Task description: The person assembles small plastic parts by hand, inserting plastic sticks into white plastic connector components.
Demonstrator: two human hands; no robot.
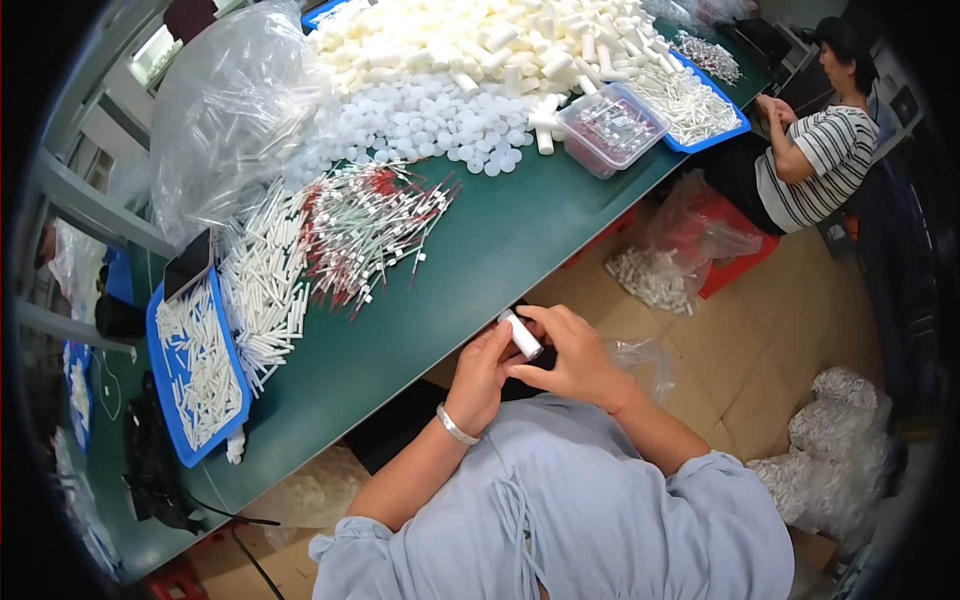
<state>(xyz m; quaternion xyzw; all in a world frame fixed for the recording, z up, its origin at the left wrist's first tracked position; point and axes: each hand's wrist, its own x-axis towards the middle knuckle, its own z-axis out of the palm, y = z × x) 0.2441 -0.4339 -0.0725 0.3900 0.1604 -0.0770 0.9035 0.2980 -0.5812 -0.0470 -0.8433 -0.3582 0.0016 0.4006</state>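
Just off the table's near edge, a small white cylinder (pixel 522 338) with a dark lower end is held between both hands. My left hand (pixel 482 375), with a bangle on its wrist, is closed around its left side. From the right, my right hand (pixel 578 358) grips it, thumb below and fingers above. Closest on the green table (pixel 440 290) lies a heap of thin red and white wires with small white connectors (pixel 370 225). Beside that heap are many slim white sticks (pixel 265 285). Behind it spread translucent round caps (pixel 430 120).
Cream cylinders (pixel 480 45) pile at the back. A clear plastic box (pixel 614 128) and blue trays of sticks (pixel 740 128) stand at the right; another blue tray (pixel 243 400) is at the left. A person (pixel 820 150) sits at the far right. Filled plastic bags (pixel 835 450) lie on the floor.
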